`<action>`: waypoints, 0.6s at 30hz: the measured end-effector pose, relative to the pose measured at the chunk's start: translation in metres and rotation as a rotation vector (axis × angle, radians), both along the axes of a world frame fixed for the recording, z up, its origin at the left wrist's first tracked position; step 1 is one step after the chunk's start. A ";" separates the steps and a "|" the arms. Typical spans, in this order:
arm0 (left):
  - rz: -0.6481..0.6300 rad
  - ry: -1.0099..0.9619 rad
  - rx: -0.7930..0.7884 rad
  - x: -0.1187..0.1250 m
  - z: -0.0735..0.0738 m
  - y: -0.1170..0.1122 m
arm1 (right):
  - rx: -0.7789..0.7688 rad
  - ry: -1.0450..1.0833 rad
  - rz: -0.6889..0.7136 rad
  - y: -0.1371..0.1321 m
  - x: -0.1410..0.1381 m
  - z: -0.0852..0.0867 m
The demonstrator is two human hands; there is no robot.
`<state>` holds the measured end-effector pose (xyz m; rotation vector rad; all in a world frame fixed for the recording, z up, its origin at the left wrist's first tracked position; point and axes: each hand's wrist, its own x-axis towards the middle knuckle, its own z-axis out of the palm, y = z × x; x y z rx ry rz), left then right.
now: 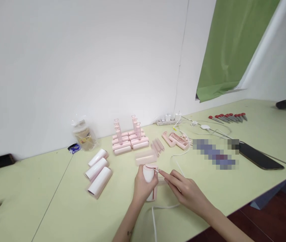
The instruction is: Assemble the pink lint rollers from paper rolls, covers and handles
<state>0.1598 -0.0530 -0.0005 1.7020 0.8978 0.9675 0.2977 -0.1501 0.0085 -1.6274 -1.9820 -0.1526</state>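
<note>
My left hand (143,188) is wrapped round a white and pink roller piece (149,173) held upright over the pale green table (57,208). My right hand (183,190) pinches a thin metal tool (156,170) whose tip touches the top of that piece. Just beyond them lies a translucent pink cover (145,157). Three white paper rolls (99,174) lie to the left. A white cable (158,210) runs under my forearms.
Stacked pink rollers with heart-topped handles (128,139) stand at the back, pink handle parts (177,139) to their right. A plastic bag (83,136), a power strip (168,120), red-handled screwdrivers (227,117), a dark phone (259,156) and a green backdrop (234,43) are also around.
</note>
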 end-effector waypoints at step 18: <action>0.198 -0.193 -0.443 0.001 -0.010 0.011 | 0.015 0.184 -0.249 0.025 -0.014 -0.014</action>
